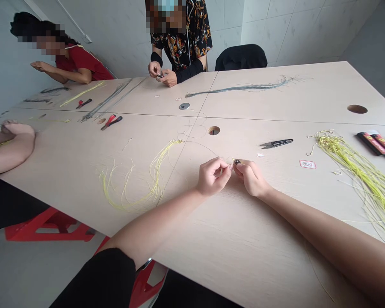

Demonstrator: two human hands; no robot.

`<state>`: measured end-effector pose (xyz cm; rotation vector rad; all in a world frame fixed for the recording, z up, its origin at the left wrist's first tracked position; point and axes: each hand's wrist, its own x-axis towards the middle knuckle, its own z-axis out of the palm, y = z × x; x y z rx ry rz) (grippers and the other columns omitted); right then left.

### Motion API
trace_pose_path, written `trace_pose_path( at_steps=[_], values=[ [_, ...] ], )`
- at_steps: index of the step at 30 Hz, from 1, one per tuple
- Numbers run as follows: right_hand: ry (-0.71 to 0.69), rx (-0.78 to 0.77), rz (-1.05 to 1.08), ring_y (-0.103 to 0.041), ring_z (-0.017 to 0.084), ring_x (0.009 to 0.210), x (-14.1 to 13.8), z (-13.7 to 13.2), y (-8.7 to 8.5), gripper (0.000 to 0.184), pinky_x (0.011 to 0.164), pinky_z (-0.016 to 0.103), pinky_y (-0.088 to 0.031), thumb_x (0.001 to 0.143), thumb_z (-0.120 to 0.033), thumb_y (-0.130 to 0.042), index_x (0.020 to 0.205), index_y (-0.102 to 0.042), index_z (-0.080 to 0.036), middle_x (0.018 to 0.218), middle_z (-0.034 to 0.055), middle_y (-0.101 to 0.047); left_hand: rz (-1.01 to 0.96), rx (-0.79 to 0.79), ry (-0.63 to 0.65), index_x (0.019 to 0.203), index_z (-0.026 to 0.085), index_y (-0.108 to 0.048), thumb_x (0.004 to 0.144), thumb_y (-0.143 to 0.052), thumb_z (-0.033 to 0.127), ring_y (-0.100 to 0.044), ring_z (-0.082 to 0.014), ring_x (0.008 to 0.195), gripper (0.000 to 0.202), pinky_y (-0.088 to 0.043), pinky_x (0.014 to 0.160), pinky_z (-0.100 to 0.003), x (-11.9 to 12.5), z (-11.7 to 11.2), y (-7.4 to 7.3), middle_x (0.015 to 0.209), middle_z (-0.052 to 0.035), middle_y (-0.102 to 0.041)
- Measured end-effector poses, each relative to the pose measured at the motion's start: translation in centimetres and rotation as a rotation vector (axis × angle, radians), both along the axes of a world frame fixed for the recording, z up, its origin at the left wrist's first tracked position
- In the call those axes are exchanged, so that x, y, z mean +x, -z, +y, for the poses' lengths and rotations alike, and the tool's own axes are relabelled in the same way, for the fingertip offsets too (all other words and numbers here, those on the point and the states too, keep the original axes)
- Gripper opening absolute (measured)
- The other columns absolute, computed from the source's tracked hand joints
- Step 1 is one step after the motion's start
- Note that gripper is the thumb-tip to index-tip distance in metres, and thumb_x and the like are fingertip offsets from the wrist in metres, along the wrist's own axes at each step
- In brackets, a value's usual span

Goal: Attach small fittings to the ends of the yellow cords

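My left hand (212,175) and my right hand (250,176) meet over the middle of the pale wooden table (231,239), both with fingers pinched. Between the fingertips sits a small dark piece (236,161) on a thin pale thread that loops away toward the table hole (214,130). A bundle of yellow strings (137,179) lies to the left of my left hand. A bigger heap of yellow strings (362,175) lies to the right of my right hand. Black thread snips (276,143) rest just beyond my right hand.
Three other people sit or stand around the table: one at the far end handling something small (162,76), one at the far left, and an arm (9,143) at the left edge. Red-handled pliers (111,122), grey string bundles (244,87), black-and-red tubes (377,143) and a small label (307,164) lie about.
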<state>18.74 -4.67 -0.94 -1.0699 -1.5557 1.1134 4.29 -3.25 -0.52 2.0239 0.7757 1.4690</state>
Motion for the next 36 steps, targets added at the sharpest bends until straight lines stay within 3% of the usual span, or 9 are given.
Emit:
trace_pose_path(
  at_steps=[10, 14, 19, 31, 36],
  values=[
    [0.084, -0.071, 0.116, -0.029, 0.012, 0.05, 0.5, 0.2, 0.3, 0.034, 0.047, 0.027, -0.026, 0.085, -0.044, -0.04, 0.06, -0.036, -0.022, 0.051, -0.0035, -0.03, 0.007, -0.033, -0.022, 0.059, 0.017, -0.041, 0.087, -0.057, 0.023, -0.03, -0.0052, 0.048, 0.032, -0.027, 0.047, -0.02, -0.1, 0.1, 0.0, 0.053, 0.0059, -0.037],
    [0.237, 0.005, 0.104, -0.034, 0.01, 0.05, 0.5, 0.0, 0.0, 0.024, 0.048, 0.025, -0.029, 0.081, -0.041, -0.055, 0.074, -0.055, -0.018, 0.055, -0.0042, -0.038, 0.012, -0.077, -0.033, 0.058, 0.017, -0.042, 0.086, -0.057, 0.024, -0.031, -0.0052, 0.047, 0.032, -0.027, 0.046, -0.02, 0.0, 0.1, 0.1, 0.052, 0.0061, -0.037],
    [0.289, 0.087, 0.064, -0.027, 0.007, 0.045, 0.4, -0.3, -0.7, 0.02, 0.045, 0.024, -0.024, 0.079, -0.036, -0.059, 0.082, -0.065, -0.016, 0.05, -0.0074, -0.03, 0.023, -0.089, -0.042, 0.057, 0.017, -0.042, 0.084, -0.058, 0.023, -0.032, -0.0052, 0.047, 0.031, -0.028, 0.046, -0.02, 0.0, 0.2, 0.2, 0.051, 0.0062, -0.038],
    [0.287, 0.141, 0.027, -0.03, 0.008, 0.045, 0.3, 0.0, -0.2, 0.02, 0.045, 0.025, -0.026, 0.083, -0.036, -0.059, 0.076, -0.061, -0.018, 0.05, -0.0059, -0.037, 0.03, -0.065, -0.03, 0.059, 0.018, -0.045, 0.084, -0.056, 0.025, -0.033, -0.0066, 0.047, 0.028, -0.03, 0.047, -0.022, -0.3, 0.4, 0.1, 0.052, 0.0052, -0.041],
    [0.333, 0.143, 0.057, -0.033, 0.008, 0.045, 0.6, 0.1, -0.2, 0.023, 0.045, 0.025, -0.026, 0.087, -0.039, -0.057, 0.078, -0.055, -0.019, 0.052, -0.0055, -0.04, 0.108, 0.029, -0.023, 0.068, 0.019, -0.055, 0.086, -0.048, 0.027, -0.054, -0.013, 0.063, 0.021, -0.045, 0.062, -0.028, -0.6, 0.6, 0.0, 0.066, -0.0015, -0.06]
  ],
)
